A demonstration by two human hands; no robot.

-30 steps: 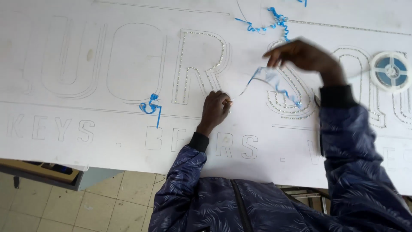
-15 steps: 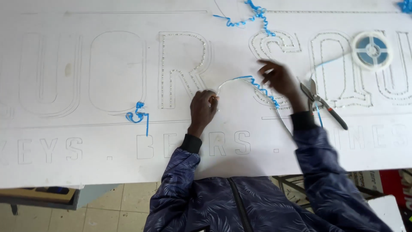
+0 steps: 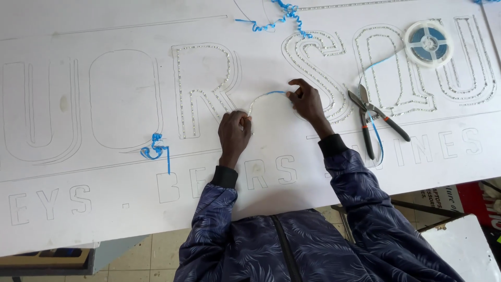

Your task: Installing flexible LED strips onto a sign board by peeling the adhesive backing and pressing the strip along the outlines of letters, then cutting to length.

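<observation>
Left hand (image 3: 235, 130) apparently pinching strip (image 3: 263, 97) end, right hand (image 3: 305, 100) fingertips gripping its other end, arched between them

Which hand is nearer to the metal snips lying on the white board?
The right hand: it is just left of the snips, not touching them. The left hand presses the strip farther left.
</observation>
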